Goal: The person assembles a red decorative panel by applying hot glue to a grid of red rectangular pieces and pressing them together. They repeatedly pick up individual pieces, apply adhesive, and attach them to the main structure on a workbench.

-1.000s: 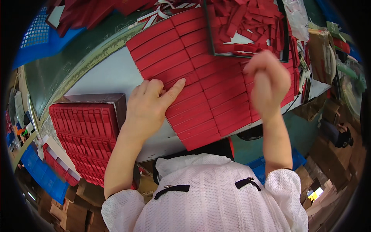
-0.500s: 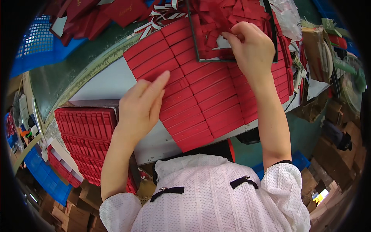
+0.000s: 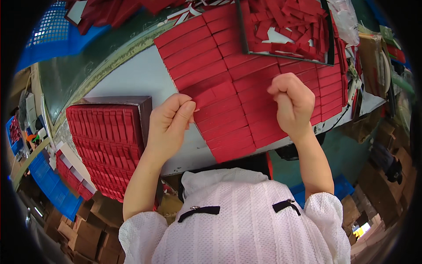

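Note:
Rows of slim red boxes [image 3: 193, 53] lie packed side by side in front of me. At their left edge is my left hand [image 3: 171, 119], thumb and forefinger pinched together; a tiny pale bit shows at the fingertips, too small to name. Beside those fingers, a brighter red flat piece [image 3: 216, 92] lies across the boxes. Over the right part of the rows my right hand [image 3: 293, 103] is curled closed, and whatever it may hold is hidden. Beyond it, a dark-rimmed tray [image 3: 290, 56] with loose red strips [image 3: 303, 22] rests on the boxes.
A dark carton [image 3: 146, 116] packed with small red pieces stands left of my left forearm. Red folders or covers [image 3: 114, 15] are heaped at the far left near a blue crate [image 3: 48, 35]. Clear plastic bags [image 3: 345, 20] lie at the far right; brown cardboard boxes [image 3: 83, 240] are below left.
My right hand has left the tray and come back toward me over the red boxes. My left hand has gone from pointing fingers to a pinch. The whole view has shifted slightly.

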A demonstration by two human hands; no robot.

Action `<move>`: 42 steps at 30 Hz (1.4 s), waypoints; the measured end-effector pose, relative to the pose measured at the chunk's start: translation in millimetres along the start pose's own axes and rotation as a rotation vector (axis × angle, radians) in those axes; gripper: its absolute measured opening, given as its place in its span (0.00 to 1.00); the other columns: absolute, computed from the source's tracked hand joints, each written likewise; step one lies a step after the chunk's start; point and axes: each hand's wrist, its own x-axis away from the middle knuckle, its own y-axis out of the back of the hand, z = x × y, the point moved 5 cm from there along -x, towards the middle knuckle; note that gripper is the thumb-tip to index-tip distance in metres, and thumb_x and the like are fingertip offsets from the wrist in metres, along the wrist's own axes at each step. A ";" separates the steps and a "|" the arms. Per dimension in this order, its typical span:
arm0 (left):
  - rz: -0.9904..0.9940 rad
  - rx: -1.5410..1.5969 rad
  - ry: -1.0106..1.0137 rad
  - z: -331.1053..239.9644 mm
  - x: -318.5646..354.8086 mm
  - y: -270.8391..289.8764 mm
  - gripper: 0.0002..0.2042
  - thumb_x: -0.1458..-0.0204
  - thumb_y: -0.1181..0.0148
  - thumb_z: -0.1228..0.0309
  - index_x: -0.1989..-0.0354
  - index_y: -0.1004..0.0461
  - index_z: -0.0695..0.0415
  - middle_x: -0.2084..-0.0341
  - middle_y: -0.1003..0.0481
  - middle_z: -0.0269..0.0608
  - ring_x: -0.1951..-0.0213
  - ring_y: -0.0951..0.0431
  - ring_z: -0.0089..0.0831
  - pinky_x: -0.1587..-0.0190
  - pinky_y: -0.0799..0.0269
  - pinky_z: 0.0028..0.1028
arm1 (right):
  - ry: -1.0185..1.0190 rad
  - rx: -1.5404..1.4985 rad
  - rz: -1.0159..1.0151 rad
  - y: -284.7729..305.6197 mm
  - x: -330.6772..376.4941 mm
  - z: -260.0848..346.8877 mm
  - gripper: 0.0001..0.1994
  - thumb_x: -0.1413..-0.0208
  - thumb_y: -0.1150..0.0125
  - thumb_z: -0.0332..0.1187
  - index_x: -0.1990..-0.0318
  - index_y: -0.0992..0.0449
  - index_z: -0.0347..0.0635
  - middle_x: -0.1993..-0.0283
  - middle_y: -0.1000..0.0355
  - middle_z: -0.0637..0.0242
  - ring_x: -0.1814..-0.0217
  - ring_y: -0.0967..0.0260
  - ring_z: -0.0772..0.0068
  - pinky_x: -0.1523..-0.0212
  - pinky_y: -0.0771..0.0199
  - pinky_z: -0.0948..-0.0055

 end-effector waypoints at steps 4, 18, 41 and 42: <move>0.022 -0.085 0.020 15.0 3.0 -3.0 0.08 0.43 0.50 0.71 0.70 0.29 0.61 0.84 0.33 0.27 0.81 0.38 0.13 0.78 0.42 0.15 | -0.280 0.035 0.028 -15.3 11.6 -9.1 0.04 0.54 0.48 0.22 0.78 0.32 0.38 0.83 0.36 0.63 0.84 0.39 0.67 0.81 0.41 0.73; -0.041 -0.217 0.043 10.0 -3.3 -8.4 0.08 0.46 0.46 0.72 0.75 0.30 0.63 0.87 0.33 0.34 0.82 0.35 0.18 0.78 0.38 0.20 | -0.187 0.398 0.078 -40.3 5.8 5.7 0.14 0.58 0.34 0.38 0.80 0.34 0.44 0.85 0.36 0.68 0.85 0.36 0.67 0.85 0.40 0.72; -0.240 -0.736 -0.178 -1.6 -0.9 -5.9 0.08 0.56 0.38 0.74 0.79 0.33 0.59 0.84 0.32 0.41 0.84 0.31 0.37 0.81 0.35 0.31 | -0.305 0.514 0.143 -45.3 1.5 8.4 0.15 0.62 0.31 0.38 0.80 0.35 0.43 0.83 0.35 0.70 0.84 0.35 0.66 0.83 0.38 0.70; -0.277 -0.742 -0.266 -5.0 0.1 -6.5 0.07 0.56 0.38 0.74 0.77 0.32 0.58 0.83 0.32 0.40 0.83 0.30 0.37 0.80 0.34 0.31 | -0.270 0.446 0.120 -42.1 -0.4 9.9 0.15 0.61 0.32 0.36 0.80 0.34 0.43 0.84 0.35 0.69 0.84 0.36 0.67 0.83 0.38 0.71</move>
